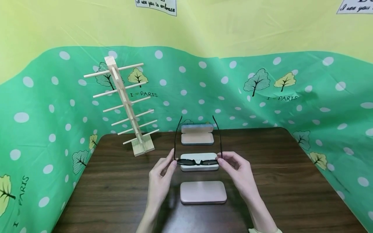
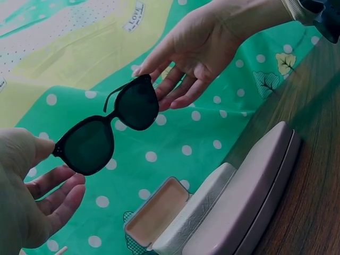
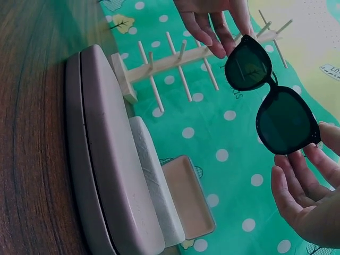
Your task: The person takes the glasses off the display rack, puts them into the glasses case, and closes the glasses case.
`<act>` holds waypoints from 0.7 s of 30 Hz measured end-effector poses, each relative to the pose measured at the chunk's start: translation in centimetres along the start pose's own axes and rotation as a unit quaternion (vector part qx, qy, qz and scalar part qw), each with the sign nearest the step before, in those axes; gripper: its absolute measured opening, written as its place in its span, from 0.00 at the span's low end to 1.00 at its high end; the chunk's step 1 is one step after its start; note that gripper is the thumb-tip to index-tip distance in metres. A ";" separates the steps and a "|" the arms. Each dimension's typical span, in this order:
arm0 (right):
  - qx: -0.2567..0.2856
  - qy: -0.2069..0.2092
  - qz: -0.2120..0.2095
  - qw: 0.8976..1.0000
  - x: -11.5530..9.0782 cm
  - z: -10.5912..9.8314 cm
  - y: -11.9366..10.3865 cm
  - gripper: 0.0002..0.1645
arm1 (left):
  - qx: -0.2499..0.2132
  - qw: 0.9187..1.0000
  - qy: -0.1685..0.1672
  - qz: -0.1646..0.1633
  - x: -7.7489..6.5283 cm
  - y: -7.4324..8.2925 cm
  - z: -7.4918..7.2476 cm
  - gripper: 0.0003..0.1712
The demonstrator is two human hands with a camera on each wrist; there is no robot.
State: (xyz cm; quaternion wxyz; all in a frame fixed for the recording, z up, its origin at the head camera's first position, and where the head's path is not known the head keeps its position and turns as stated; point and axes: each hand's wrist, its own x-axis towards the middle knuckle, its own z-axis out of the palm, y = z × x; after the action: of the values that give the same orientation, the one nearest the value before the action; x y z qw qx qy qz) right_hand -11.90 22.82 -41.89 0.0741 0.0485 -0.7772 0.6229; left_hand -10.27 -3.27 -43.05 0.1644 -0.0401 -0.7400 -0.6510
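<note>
Black sunglasses [image 1: 198, 162] with dark lenses are held up between both hands above the table, their arms unfolded and pointing away. My left hand [image 1: 161, 178] pinches the left hinge corner with thumb and fingers. The right hinge corner is pinched by my right hand [image 1: 239, 171]. Behind and below the sunglasses lies a closed white glasses case [image 1: 199, 168]. Nearer the front is a closed pale pink case [image 1: 203, 192]. Farthest back, a case [image 1: 197, 138] with a pinkish lining stands open. In the left wrist view, both lenses of the sunglasses [image 2: 87, 143] face the camera.
A wooden rack [image 1: 128, 103] with several pairs of pegs stands at the back left of the dark wooden table [image 1: 291, 181], with no glasses on its pegs. Behind the table hangs a green and yellow printed cloth [image 1: 186, 81].
</note>
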 end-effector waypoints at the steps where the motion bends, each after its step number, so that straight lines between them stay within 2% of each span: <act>1: 0.000 0.001 0.000 1.000 0.0 0.0 0.0 0.14 | -0.005 1.000 -0.003 -0.003 0.0 0.0 0.0 0.23; 7: 0.009 -0.001 -0.002 1.000 0.0 0.0 0.0 0.13 | -0.025 0.999 -0.007 -0.020 0.0 0.1 0.0 0.27; 12: 0.016 -0.004 -0.007 1.000 0.0 0.1 0.1 0.15 | -0.030 0.999 -0.002 -0.019 0.1 0.0 0.0 0.29; 21: 0.018 -0.009 -0.012 1.000 0.0 0.2 0.2 0.17 | -0.035 0.999 0.004 -0.035 0.1 0.2 -0.1 0.28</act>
State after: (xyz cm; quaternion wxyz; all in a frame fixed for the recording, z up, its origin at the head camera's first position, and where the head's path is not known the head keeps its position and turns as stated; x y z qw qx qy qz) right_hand -11.92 22.71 -42.13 0.0736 0.0654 -0.7658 0.6354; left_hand -10.33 -3.40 -42.82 0.1426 -0.0174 -0.7173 -0.6818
